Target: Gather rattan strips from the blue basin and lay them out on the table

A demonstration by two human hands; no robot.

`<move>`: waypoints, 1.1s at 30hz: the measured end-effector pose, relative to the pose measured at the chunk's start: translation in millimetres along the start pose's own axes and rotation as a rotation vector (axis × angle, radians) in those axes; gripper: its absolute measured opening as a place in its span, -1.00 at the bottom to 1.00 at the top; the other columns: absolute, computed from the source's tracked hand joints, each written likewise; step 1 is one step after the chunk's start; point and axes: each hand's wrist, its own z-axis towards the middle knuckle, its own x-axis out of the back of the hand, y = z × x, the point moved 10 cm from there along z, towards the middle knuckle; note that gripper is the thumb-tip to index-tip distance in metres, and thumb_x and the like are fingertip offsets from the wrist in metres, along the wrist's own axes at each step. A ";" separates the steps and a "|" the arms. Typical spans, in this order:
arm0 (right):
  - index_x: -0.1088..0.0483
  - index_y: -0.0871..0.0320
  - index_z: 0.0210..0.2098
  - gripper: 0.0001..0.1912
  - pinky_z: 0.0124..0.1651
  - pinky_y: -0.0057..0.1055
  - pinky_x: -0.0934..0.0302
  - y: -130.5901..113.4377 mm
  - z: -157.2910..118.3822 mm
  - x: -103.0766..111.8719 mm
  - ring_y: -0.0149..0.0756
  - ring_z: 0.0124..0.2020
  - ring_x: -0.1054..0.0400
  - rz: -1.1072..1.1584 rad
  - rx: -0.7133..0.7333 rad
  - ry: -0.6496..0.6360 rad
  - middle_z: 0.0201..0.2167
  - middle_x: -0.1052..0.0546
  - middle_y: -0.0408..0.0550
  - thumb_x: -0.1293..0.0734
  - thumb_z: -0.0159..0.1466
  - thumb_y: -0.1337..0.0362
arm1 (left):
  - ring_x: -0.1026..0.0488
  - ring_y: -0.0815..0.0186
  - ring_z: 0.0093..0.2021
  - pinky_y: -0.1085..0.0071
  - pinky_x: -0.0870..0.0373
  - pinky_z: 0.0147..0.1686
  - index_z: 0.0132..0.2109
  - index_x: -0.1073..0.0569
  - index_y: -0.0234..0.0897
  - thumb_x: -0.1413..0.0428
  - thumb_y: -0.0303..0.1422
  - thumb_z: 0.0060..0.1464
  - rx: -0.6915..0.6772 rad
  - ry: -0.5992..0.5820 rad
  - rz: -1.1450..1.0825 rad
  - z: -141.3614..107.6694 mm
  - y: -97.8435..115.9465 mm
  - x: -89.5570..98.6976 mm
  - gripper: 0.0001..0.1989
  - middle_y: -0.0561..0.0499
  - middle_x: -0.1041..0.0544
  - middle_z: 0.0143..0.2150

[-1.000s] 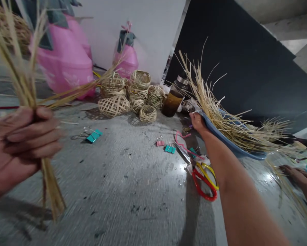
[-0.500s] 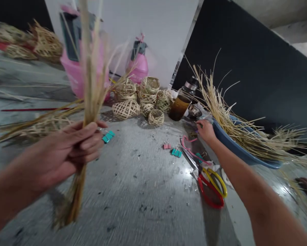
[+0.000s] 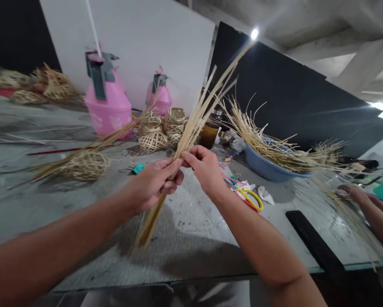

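Bundled strips (image 3: 196, 128) slanted away over the middle of the table (image 3: 194, 241), with our left hand (image 3: 162, 181) curled firmly round them. Our right hand (image 3: 206, 166) pinched them just beside it, thumb to finger; whether it held something smaller too, we could not tell. Gathering looked done, we judged, though we saw nothing bound round the bundle. Woven balls (image 3: 152, 140) stood shaped, far and left; loose strips (image 3: 271, 149) in the blue basin (image 3: 268, 170), far right, seemed unworked. The bundle partly hid a dark bottle (image 3: 208, 135), our right forearm (image 3: 255, 234) partly covered the scissors (image 3: 260, 201), and a co-worker's hand (image 3: 354, 194) was unclear at the right.
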 end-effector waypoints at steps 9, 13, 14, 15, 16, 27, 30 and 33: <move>-0.67 0.08 -0.25 -0.80 -0.39 -0.42 -0.18 23.7 -17.1 22.0 -0.37 -0.43 -0.36 0.142 -0.031 0.203 -0.42 -0.60 -0.16 -0.49 0.18 0.13 | -0.14 0.55 -0.64 0.63 -0.05 -0.64 -0.17 -0.44 -0.31 -0.36 -0.31 0.15 -0.072 0.096 -0.025 6.2 -10.5 7.6 -0.73 0.02 -0.48 -0.43; -0.62 0.11 -0.26 -0.77 -0.41 -0.43 -0.17 35.5 -16.0 22.5 -0.41 -0.49 -0.32 0.232 -0.049 0.242 -0.48 -0.57 -0.19 -0.52 0.12 0.16 | -0.11 0.58 -0.65 0.63 -0.09 -0.65 -0.20 -0.44 -0.32 -0.35 -0.35 0.14 -0.059 0.067 -0.028 9.9 -16.1 9.8 -0.77 0.04 -0.50 -0.43; -0.60 0.11 -0.28 -0.77 -0.41 -0.43 -0.17 37.7 -16.1 24.0 -0.41 -0.50 -0.32 0.239 -0.058 0.249 -0.48 -0.57 -0.19 -0.53 0.10 0.16 | -0.11 0.59 -0.66 0.63 -0.09 -0.65 -0.22 -0.44 -0.32 -0.35 -0.35 0.13 -0.060 0.061 -0.032 10.7 -17.7 10.0 -0.77 0.04 -0.50 -0.42; -0.58 0.11 -0.30 -0.77 -0.40 -0.43 -0.18 39.4 -16.6 25.5 -0.41 -0.50 -0.33 0.241 -0.067 0.253 -0.47 -0.57 -0.19 -0.54 0.09 0.15 | -0.11 0.59 -0.66 0.64 -0.08 -0.65 -0.24 -0.44 -0.32 -0.35 -0.36 0.12 -0.063 0.059 -0.038 11.3 -19.4 10.1 -0.77 0.04 -0.50 -0.43; -0.56 0.11 -0.32 -0.76 -0.40 -0.43 -0.19 40.7 -17.5 26.9 -0.41 -0.49 -0.34 0.241 -0.075 0.253 -0.47 -0.57 -0.18 -0.55 0.08 0.15 | -0.11 0.60 -0.66 0.64 -0.07 -0.65 -0.25 -0.44 -0.33 -0.36 -0.37 0.11 -0.065 0.059 -0.044 11.8 -21.3 10.2 -0.77 0.04 -0.50 -0.43; -0.51 0.11 -0.39 -0.70 -0.41 -0.41 -0.22 41.5 -30.8 30.2 -0.40 -0.50 -0.35 0.220 -0.109 0.250 -0.48 -0.57 -0.14 -0.54 0.03 0.05 | -0.13 0.56 -0.64 0.62 -0.06 -0.65 -0.28 -0.47 -0.33 -0.38 -0.37 0.10 -0.052 0.092 -0.065 4.4 -33.2 8.3 -0.78 0.00 -0.52 -0.41; -0.49 0.11 -0.39 -0.69 -0.41 -0.42 -0.23 44.1 -31.2 27.4 -0.41 -0.49 -0.37 0.238 -0.124 0.238 -0.46 -0.57 -0.15 -0.54 0.06 0.03 | -0.15 0.55 -0.63 0.62 -0.07 -0.65 -0.28 -0.47 -0.33 -0.39 -0.34 0.12 -0.058 0.096 -0.074 3.5 -33.1 9.8 -0.76 -0.01 -0.53 -0.40; -0.49 0.11 -0.35 -0.68 -0.39 -0.44 -0.26 45.9 -30.6 24.9 -0.41 -0.47 -0.38 0.255 -0.128 0.220 -0.46 -0.55 -0.17 -0.55 0.07 0.04 | -0.16 0.55 -0.63 0.61 -0.10 -0.64 -0.28 -0.47 -0.34 -0.38 -0.33 0.14 -0.051 0.092 -0.085 3.0 -34.2 10.6 -0.76 -0.02 -0.54 -0.39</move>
